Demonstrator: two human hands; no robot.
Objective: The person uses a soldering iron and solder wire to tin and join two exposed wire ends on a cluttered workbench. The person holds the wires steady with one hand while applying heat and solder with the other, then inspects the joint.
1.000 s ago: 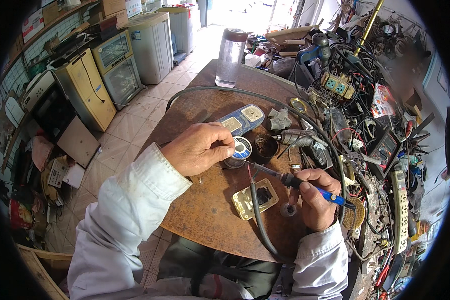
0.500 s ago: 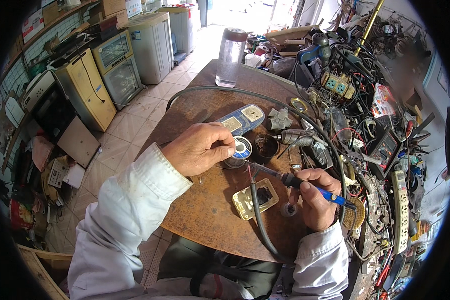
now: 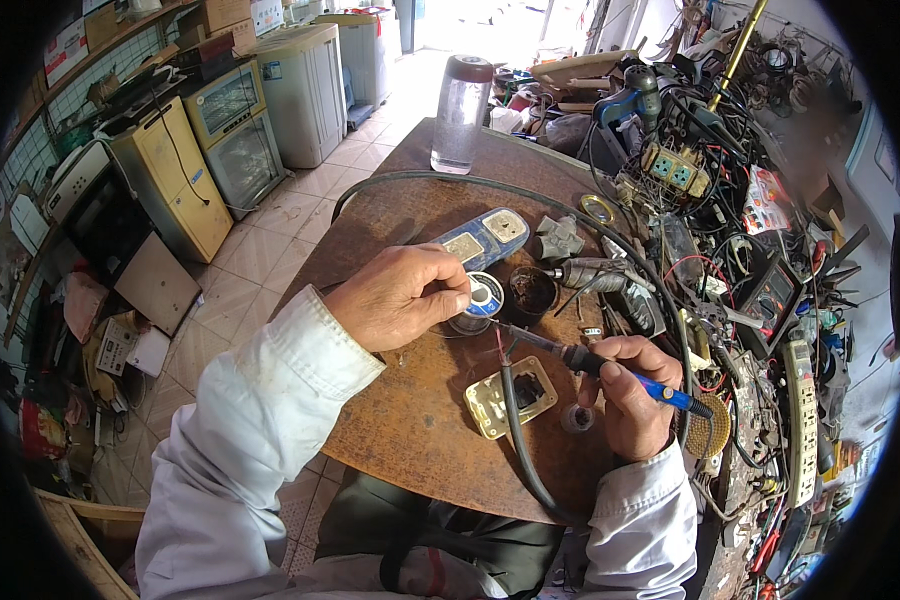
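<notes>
My left hand (image 3: 400, 298) is closed in a pinch at the left rim of a solder spool (image 3: 487, 292) with a blue label; the fingertips partly hide the spool. In my right hand (image 3: 635, 400) is a blue-handled soldering iron (image 3: 670, 394), held like a pen. Its tip points left, close below the spool; whether it touches solder is too small to tell. Just under the iron, the stripped end of a thick black cable (image 3: 515, 400) shows reddish wires. That cable crosses a cream plastic housing (image 3: 485, 405) lying open on the table.
On the brown table (image 3: 390, 400) are a blue power strip (image 3: 485, 238), a round dark tin (image 3: 532, 290) and a clear bottle (image 3: 460, 115). Tangled cables and tools crowd the right side, with a long cream power strip (image 3: 800, 420). Old appliances line the left wall.
</notes>
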